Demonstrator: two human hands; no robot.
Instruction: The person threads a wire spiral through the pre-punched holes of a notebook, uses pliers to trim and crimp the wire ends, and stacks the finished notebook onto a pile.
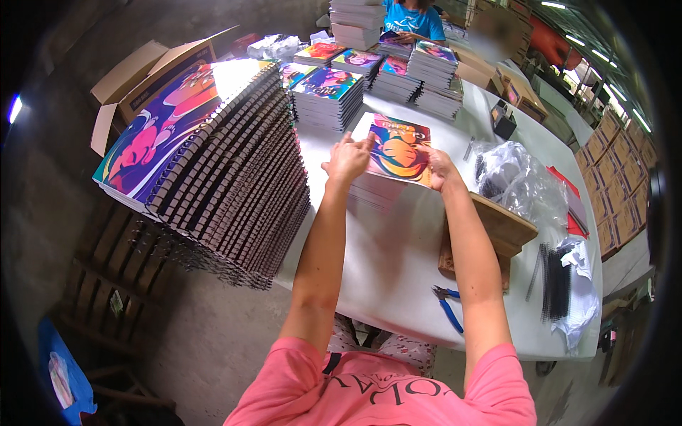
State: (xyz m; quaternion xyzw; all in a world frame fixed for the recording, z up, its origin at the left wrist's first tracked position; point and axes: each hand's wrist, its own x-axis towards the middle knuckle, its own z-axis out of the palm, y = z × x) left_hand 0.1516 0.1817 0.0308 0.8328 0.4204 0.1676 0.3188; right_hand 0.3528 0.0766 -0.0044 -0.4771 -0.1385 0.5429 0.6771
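Observation:
A colourful illustrated notebook cover (pixel 399 150) lies tilted over a stack of white pages (pixel 374 194) in the middle of the table. My right hand (pixel 442 170) pinches the cover's lower right edge between thumb and fingers. At the left edge, my left hand (pixel 348 157) has its fingers spread and touches the cover with the thumb side. Whatever lies under the cover is mostly hidden. Under my right forearm stands a wooden jig (pixel 497 226), partly covered by the arm. Blue-handled cutting pliers (pixel 449 309) lie beside it, near the table's front edge.
A tall stack of wire-bound notebooks (pixel 234 177) rises close on my left. More notebook piles (pixel 328 96) stand at the back, before a person in blue (pixel 419 23). Plastic wrapping (pixel 522 177) and black binding wires (pixel 555 282) lie on the right. An open carton (pixel 167 74) is far left.

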